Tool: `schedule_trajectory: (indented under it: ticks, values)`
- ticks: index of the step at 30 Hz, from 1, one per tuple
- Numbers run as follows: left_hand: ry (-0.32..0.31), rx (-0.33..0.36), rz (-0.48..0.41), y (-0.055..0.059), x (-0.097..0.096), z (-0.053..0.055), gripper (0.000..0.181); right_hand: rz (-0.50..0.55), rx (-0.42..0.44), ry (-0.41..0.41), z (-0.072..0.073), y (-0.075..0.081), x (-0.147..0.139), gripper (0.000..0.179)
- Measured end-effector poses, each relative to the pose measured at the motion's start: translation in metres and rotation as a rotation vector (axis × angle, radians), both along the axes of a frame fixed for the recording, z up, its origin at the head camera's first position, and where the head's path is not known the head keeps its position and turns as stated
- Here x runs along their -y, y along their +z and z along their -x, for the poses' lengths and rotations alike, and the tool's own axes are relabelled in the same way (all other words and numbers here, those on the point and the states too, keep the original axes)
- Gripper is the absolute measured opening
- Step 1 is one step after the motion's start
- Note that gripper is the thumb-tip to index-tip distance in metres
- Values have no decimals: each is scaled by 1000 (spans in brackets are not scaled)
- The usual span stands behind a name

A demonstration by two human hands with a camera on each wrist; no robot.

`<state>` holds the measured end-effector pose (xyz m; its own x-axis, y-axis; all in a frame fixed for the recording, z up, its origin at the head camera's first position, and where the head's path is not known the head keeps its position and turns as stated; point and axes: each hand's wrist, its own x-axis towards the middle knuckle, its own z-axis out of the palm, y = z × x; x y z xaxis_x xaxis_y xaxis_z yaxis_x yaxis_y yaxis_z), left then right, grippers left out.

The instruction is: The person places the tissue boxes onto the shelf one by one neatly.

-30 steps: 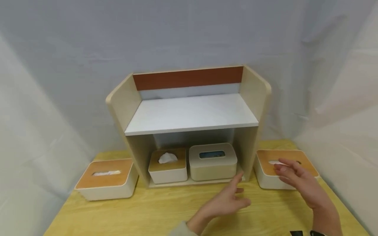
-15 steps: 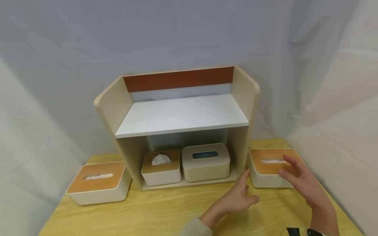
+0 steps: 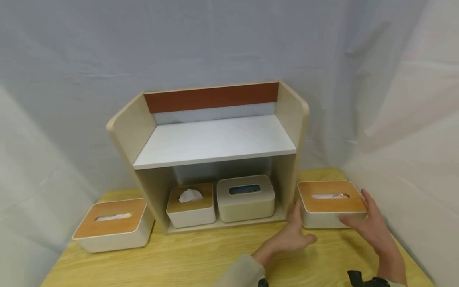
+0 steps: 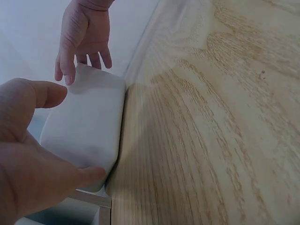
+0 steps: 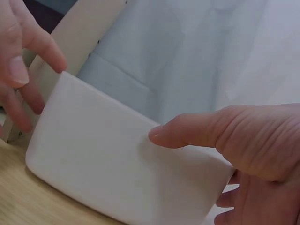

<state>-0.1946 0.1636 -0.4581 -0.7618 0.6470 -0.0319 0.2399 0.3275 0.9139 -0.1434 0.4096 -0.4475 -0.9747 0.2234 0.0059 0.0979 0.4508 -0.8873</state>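
A white tissue box with a wood-look lid [image 3: 332,195] sits on the table to the right of the shelf unit, a tissue showing in its slot. My left hand [image 3: 290,239] is at its left end, fingers straight and reaching between the box and the shelf's side, thumb held apart. At the right end, my right hand [image 3: 373,227] spreads around the corner. In the right wrist view, the right thumb [image 5: 187,131] lies over the front top edge of the white box [image 5: 103,150], its fingers low beside the right end.
The shelf unit [image 3: 215,139] holds a small wood-lidded tissue box [image 3: 191,215] and a beige tissue box [image 3: 247,209] on its lower level. Another wood-lidded tissue box [image 3: 114,239] stands left of it. A pale curtain [image 3: 215,40] hangs behind the wooden table [image 3: 161,263].
My left hand has moved right, from before the beige box to the right-hand box's left end. My right hand has lowered from above the lid to its right end. The view has shifted right.
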Motion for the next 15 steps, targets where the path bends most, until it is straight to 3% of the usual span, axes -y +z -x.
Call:
schedule_trajectory:
  ticks: [8, 15]
  values:
    - [10, -34, -21, -9, -15, 9, 110, 46, 41, 1, 5, -23, -19, 119]
    - [20, -52, -22, -17, -16, 13, 110, 47, 58, 21, 7, -31, -25, 115]
